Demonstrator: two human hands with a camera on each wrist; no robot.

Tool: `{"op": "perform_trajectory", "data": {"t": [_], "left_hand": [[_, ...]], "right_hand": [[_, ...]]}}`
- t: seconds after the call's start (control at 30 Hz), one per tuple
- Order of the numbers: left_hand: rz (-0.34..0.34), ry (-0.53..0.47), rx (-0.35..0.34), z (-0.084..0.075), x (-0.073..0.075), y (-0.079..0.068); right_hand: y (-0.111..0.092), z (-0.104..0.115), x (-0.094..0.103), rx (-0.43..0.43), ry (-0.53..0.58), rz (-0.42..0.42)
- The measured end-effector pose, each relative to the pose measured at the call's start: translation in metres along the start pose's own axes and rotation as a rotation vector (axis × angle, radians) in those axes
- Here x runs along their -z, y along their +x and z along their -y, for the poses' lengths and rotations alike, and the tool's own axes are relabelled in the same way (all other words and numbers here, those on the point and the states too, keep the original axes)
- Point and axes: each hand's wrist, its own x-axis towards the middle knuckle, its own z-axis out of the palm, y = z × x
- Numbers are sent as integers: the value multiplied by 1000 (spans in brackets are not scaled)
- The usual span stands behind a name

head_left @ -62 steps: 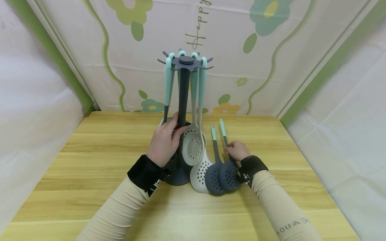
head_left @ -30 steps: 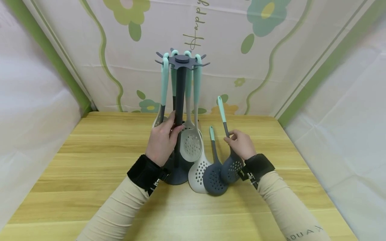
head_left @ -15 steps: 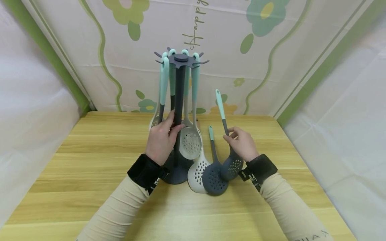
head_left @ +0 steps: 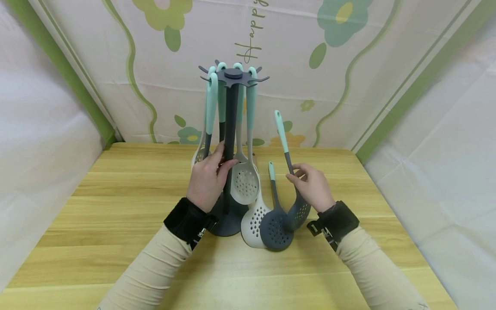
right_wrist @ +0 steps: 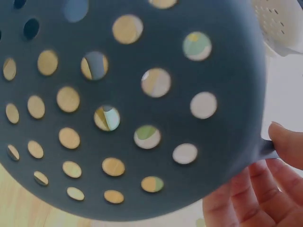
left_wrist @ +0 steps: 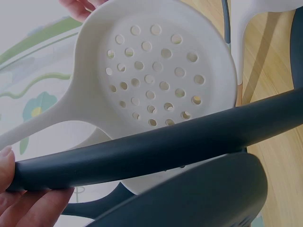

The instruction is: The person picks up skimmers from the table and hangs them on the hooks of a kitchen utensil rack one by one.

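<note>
My left hand [head_left: 207, 178] grips the dark pole of an upright utensil stand [head_left: 231, 120]. Several utensils with mint-green handles hang from its top hooks, among them a pale skimmer [head_left: 246, 183] just right of the pole. With thumb and fingertips, my right hand [head_left: 311, 185] pinches the grey neck of a dark skimmer [head_left: 300, 212]. It leans, handle up, with its perforated head low. The right wrist view shows that round head [right_wrist: 123, 85] up close, the thumb and fingers at its neck. Another dark skimmer [head_left: 276, 230] lies beside it, partly over a white perforated turner [head_left: 253, 224].
The wooden table [head_left: 128, 215] carries the stand's round base [head_left: 226, 221]. Behind its far edge hangs a white curtain [head_left: 286, 56] with printed flowers. White fabric walls stand at both sides.
My right hand has lifted the skimmer's handle upward and tilted its head off the other dark skimmer. My left hand stays on the pole, while the hanging utensils have shifted slightly left.
</note>
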Motion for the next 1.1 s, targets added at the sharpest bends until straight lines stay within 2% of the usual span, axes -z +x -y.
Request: {"op": "perform_trajectory", "data": {"t": [0.5,1.1], "left_hand": [[-9,9,-6,-1,0,1],[-10,21,-9,-1,0,0]], "right_hand": [[-9,8,0,81,83,-99],[-23,28,4,150,158,-148]]}}
